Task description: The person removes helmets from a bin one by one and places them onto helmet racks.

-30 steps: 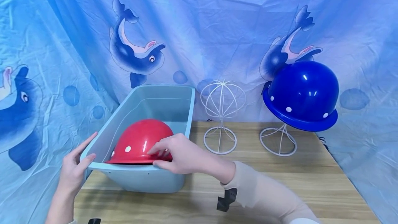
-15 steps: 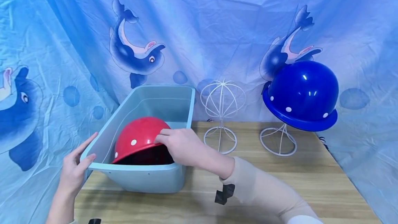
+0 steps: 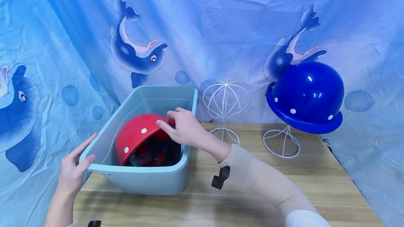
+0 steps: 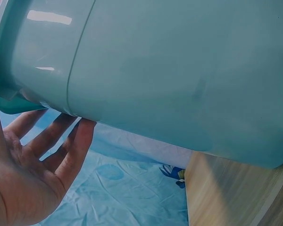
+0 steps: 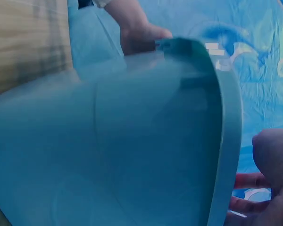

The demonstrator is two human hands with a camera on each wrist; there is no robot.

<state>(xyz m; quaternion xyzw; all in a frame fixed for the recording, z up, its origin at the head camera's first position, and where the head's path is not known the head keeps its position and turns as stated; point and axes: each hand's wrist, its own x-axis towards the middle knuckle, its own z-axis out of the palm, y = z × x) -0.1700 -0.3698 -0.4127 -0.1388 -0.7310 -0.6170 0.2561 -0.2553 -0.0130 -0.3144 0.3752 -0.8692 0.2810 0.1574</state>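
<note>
A pale blue plastic tub stands at the left of the table, and a red hard hat with white dots lies tilted inside it. My left hand grips the tub's front left corner, thumb over the rim; the left wrist view shows its fingers against the outer wall. Over the tub's right side, my right hand holds the hat's brim, which is raised on that side. Under the brim show dark, red and grey parts. In the right wrist view the tub wall hides the hat.
A bare white wire hat stand stands right of the tub. Farther right, a blue hard hat sits tilted on another wire stand. Behind the wooden table hangs a blue dolphin-print cloth.
My right hand has taken hold of the red hard hat's brim and raised its right side, tilting it so its underside shows. The left hand has stayed at the tub's corner.
</note>
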